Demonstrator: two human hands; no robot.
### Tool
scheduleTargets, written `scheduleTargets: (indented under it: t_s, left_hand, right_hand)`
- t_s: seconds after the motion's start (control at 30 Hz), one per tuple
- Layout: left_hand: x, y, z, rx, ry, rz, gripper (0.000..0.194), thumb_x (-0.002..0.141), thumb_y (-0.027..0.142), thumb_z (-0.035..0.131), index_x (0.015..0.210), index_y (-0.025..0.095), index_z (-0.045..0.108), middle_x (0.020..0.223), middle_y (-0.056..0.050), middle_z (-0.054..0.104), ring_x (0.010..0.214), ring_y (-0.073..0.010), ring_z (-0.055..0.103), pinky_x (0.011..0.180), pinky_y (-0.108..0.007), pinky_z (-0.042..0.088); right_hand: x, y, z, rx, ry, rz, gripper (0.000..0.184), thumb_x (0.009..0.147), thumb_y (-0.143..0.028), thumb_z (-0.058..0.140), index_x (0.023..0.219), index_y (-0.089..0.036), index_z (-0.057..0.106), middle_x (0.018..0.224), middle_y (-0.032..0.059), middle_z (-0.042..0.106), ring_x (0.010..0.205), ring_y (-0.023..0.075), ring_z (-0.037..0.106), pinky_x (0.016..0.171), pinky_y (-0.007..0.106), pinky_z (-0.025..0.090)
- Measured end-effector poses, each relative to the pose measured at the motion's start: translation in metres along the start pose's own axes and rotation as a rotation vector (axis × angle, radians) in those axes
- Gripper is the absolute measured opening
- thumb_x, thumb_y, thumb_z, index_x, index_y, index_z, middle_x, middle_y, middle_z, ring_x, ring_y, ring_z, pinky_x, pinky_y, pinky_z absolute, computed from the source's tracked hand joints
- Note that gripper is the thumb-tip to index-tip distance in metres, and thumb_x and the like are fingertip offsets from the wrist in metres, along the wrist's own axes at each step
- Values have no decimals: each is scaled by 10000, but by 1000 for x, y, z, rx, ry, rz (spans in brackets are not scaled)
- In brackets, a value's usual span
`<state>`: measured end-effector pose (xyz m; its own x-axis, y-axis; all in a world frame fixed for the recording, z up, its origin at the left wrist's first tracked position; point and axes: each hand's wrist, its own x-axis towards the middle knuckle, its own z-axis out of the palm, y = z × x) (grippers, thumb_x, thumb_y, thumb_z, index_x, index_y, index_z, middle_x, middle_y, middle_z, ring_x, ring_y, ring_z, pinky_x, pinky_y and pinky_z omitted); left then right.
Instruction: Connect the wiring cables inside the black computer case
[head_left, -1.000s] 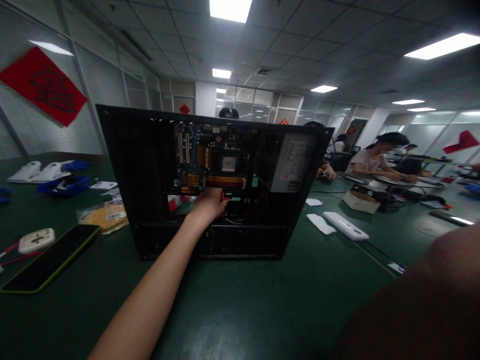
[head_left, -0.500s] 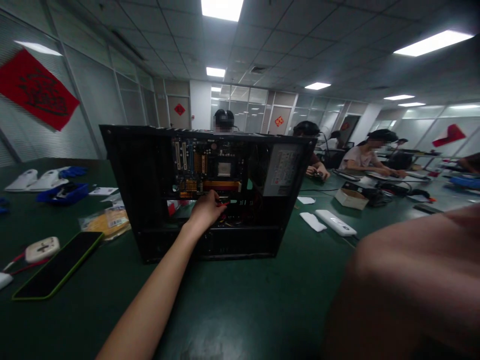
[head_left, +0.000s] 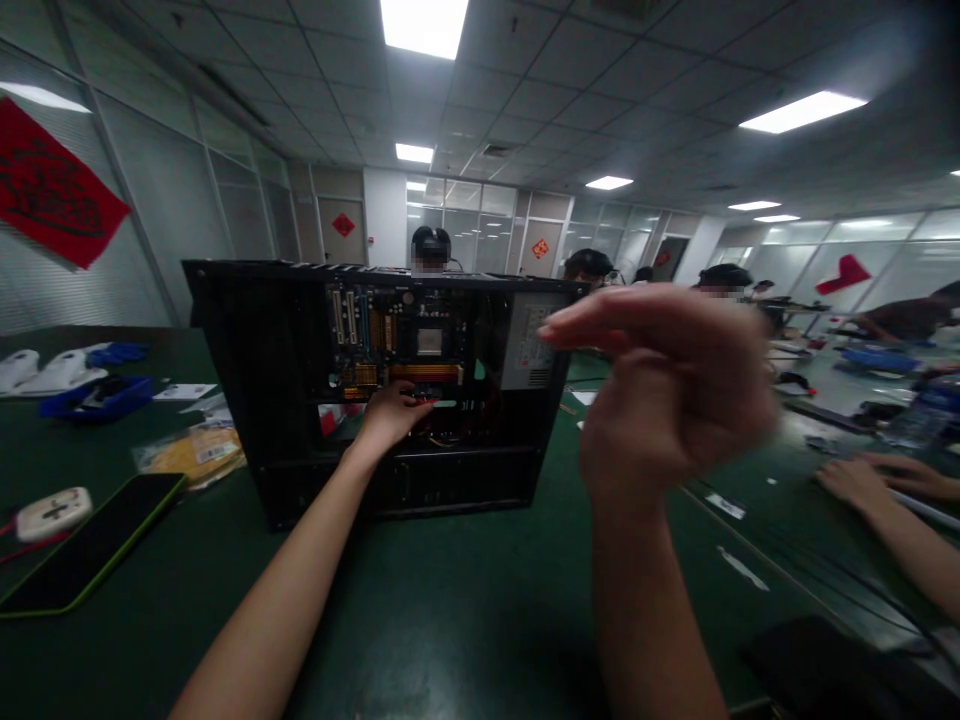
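Note:
A black computer case [head_left: 405,490] stands with its side off, showing a motherboard [head_left: 420,310] and a power supply [head_left: 525,340]. My left hand [head_left: 386,415] reaches inside below the orange memory slots [head_left: 427,374]. Its fingers are closed near something small and red; what they grip is too small to make out. In front of the power supply's right edge, my right hand [head_left: 667,390] is raised in the air, apart from the case as far as I can tell. Its fingers are bent and drawn together, blurred, and anything between them is hidden.
To the left lie a phone [head_left: 97,545], a small white device [head_left: 54,514], a plastic bag with yellow contents [head_left: 193,455] and a blue tray [head_left: 94,399]. A co-worker's hands [head_left: 862,482] rest at the right. Other people sit behind the case.
My right hand has swung in from the lower right edge to the front of the power supply. My left hand stays inside the case. The view has turned a little right.

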<state>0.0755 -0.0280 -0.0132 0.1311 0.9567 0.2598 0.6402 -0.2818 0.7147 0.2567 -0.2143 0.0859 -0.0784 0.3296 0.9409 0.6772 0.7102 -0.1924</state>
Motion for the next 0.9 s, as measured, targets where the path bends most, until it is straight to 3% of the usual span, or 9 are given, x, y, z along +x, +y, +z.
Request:
scheduleTargets:
  t_s: [0.07, 0.2, 0.27, 0.4, 0.57, 0.7, 0.9]
  left_hand:
    - [2, -2, -1, 37, 15, -5, 522, 768, 391, 787, 1203, 148, 631, 1063, -106, 766, 936, -219, 727, 743, -251, 515]
    - [5, -5, -2, 74, -28, -44, 509, 775, 373, 782, 1203, 130, 650, 1063, -112, 763, 913, -216, 727, 720, -244, 509]
    - [6, -6, -1, 85, -47, -55, 497, 788, 330, 770, 1221, 119, 646, 1064, -114, 763, 898, -205, 726, 711, -239, 502]
    - [7, -5, 2, 115, -76, -59, 495, 781, 244, 755, 1244, 110, 647, 1038, -107, 770, 893, -199, 723, 700, -236, 493]
    - [7, -5, 3, 188, -84, -36, 434, 769, 211, 750, 1187, 106, 694, 1091, -127, 762, 960, -215, 715, 742, -242, 494]
    - [6, -4, 4, 245, -78, -13, 308, 793, 297, 745, 1039, 112, 748, 1057, -135, 768, 936, -224, 717, 714, -247, 489]
    - [5, 1, 7, 332, -103, 0, 259, 789, 315, 757, 961, 121, 760, 986, -129, 774, 916, -234, 717, 722, -255, 480]
  right_hand:
    - [2, 11, 21, 37, -175, 42, 373, 1008, -220, 343, 1269, -205, 609, 1104, 77, 670, 978, 194, 672, 875, 379, 545]
    - [-14, 56, 80, -276, -805, 298, 274, 948, -178, 506, 1174, -110, 644, 1040, 168, 713, 934, 258, 699, 800, 342, 516]
    - [-26, 79, 107, -413, -945, 437, 272, 970, -165, 475, 1159, -73, 647, 1076, 217, 702, 963, 279, 700, 785, 325, 498]
    - [-38, 103, 133, -341, -961, 481, 322, 1034, -222, 399, 1073, -113, 701, 1081, 174, 719, 1021, 222, 688, 807, 250, 451]
    - [-39, 108, 136, -350, -903, 504, 315, 1024, -252, 440, 1077, -111, 716, 1080, 170, 724, 1028, 216, 681, 796, 240, 437]
    - [-40, 116, 143, -361, -866, 494, 332, 1028, -240, 414, 1112, -123, 714, 1106, 165, 722, 1043, 218, 680, 797, 243, 440]
    - [-38, 121, 151, -444, -972, 569, 318, 992, -192, 439, 1151, -111, 702, 1137, 208, 705, 1031, 267, 695, 774, 278, 473]
